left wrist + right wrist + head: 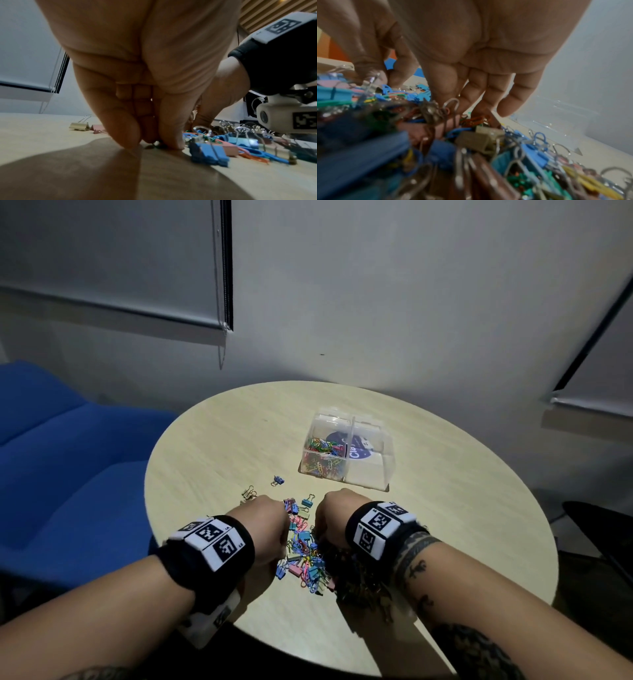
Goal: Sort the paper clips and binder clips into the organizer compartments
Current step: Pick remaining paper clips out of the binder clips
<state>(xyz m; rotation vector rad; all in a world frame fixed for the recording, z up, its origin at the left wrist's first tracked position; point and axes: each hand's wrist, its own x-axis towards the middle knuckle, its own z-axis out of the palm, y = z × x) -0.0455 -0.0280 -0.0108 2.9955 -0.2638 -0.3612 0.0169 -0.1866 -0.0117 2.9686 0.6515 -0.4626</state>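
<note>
A heap of coloured paper clips and binder clips (305, 549) lies on the round table (219, 446) between my hands. My left hand (270, 529) reaches down at the heap's left edge; in the left wrist view its bunched fingertips (130, 140) pinch a small green paper clip (154, 145) against the tabletop. My right hand (330, 515) dips into the heap's right side. In the right wrist view its thumb and forefinger (397, 78) close on a small blue paper clip (386, 88), the other fingers hanging over the heap. The clear organizer (383, 460) stands beyond, with coloured paper clips (322, 455) in its left compartments.
Stray binder clips lie past the heap: a blue one (277, 481), a gold one (249, 493) and a teal one (308, 501). A blue sofa (51, 474) is left of the table and a dark chair (599, 529) right. The wall is close behind.
</note>
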